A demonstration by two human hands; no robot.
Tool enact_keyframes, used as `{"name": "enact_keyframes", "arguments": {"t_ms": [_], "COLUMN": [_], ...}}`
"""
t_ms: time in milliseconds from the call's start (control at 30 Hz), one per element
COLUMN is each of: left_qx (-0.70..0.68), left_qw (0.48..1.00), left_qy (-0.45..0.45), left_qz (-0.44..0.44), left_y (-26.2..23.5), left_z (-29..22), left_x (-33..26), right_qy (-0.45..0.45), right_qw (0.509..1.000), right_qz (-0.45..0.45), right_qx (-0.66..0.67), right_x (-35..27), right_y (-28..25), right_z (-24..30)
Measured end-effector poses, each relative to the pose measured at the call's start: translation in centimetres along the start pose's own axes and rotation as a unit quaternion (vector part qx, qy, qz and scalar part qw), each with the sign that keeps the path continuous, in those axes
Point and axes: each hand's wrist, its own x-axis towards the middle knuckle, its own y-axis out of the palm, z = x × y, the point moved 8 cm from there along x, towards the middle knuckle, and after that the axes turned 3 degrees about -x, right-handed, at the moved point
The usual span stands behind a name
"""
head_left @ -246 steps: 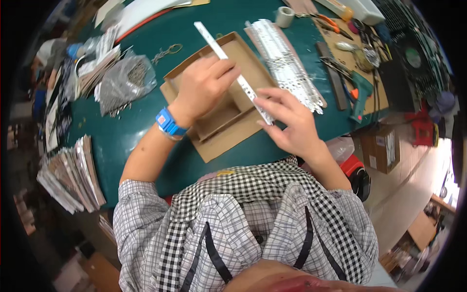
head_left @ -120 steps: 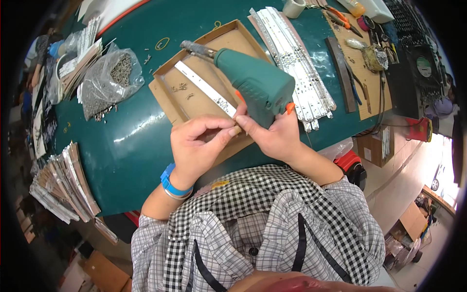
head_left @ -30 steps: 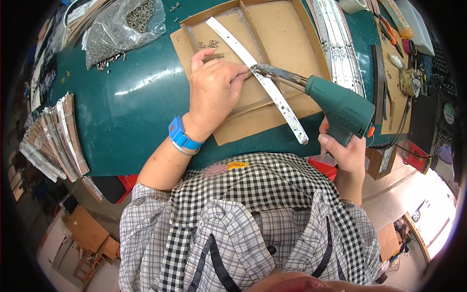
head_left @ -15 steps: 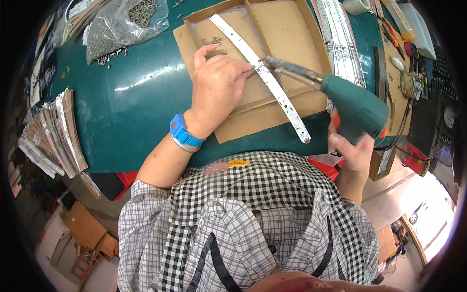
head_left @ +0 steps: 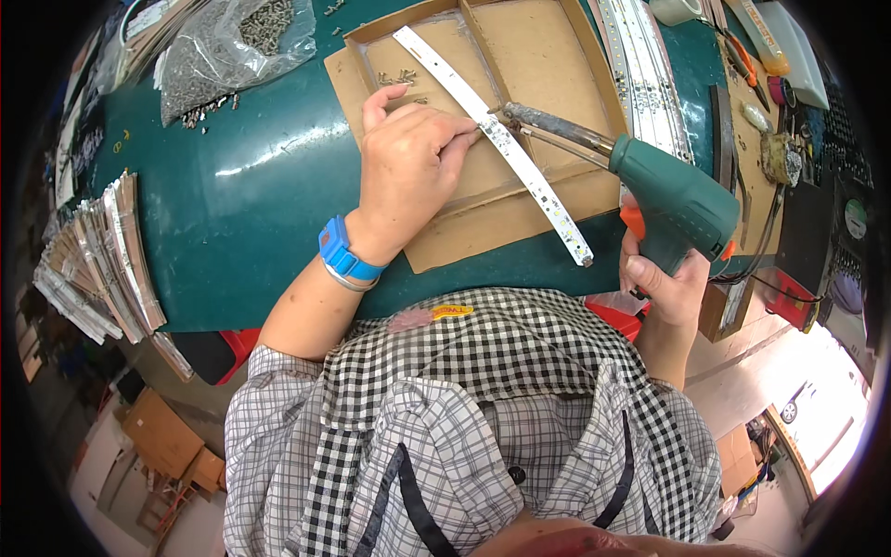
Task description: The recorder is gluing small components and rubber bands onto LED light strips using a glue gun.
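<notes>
A long white LED circuit board strip (head_left: pixel 529 172) lies slantwise over a shallow cardboard tray (head_left: pixel 483 243), its near end jutting past the tray's edge. Beside the strip's middle, my left hand (head_left: pixel 413 153) is closed in a pinch, thumb and forefinger at the strip's left edge; what sits between the fingertips is too small to make out. My right hand (head_left: pixel 670 283) grips a green soldering gun (head_left: pixel 673 190) with an orange trigger. Its metal tip points left and reaches the strip close to my left fingertips. A few small metal parts (head_left: pixel 399 76) lie in the tray.
A clear bag (head_left: pixel 227 56) full of small metal parts is at the back left. Stacked strips (head_left: pixel 107 260) fan out at the left edge. More LED strips (head_left: pixel 650 84) lie right of the tray. Orange-handled pliers (head_left: pixel 744 63) and a solder spool (head_left: pixel 781 91) are at the far right.
The soldering gun has shifted slightly left and its tip is a little lower against the strip. The left hand and strip have moved only slightly left.
</notes>
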Motion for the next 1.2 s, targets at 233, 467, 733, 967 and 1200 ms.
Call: {"name": "enact_keyframes", "arguments": {"t_ms": [233, 467, 733, 967, 1200], "left_qx": [0.000, 0.000, 0.003, 0.002, -0.004], "left_qw": [1.000, 1.000, 1.000, 1.000, 1.000], "left_qy": [0.000, -0.001, -0.002, -0.002, -0.007], "left_qz": [0.003, 0.006, 0.013, 0.011, 0.005], "left_y": [-0.1, -0.1, 0.0, 0.0, 0.0], "left_z": [0.1, 0.0, -0.1, 0.0, 0.0], "left_x": [0.0, 0.0, 0.1, 0.1, 0.1], "right_qy": [0.060, 0.035, 0.024, -0.019, -0.106], "right_qw": [0.997, 0.994, 0.991, 0.998, 0.989], "right_qz": [-0.010, 0.003, 0.026, -0.062, -0.093], "right_qx": [-0.045, -0.108, -0.132, 0.006, 0.040], "right_x": [-0.5, -0.3, -0.4, -0.4, -1.6], "right_y": [-0.1, -0.1, -0.4, -1.0, -2.3], "right_z": [-0.9, -0.8, -1.1, 1.0, 4.6]}}
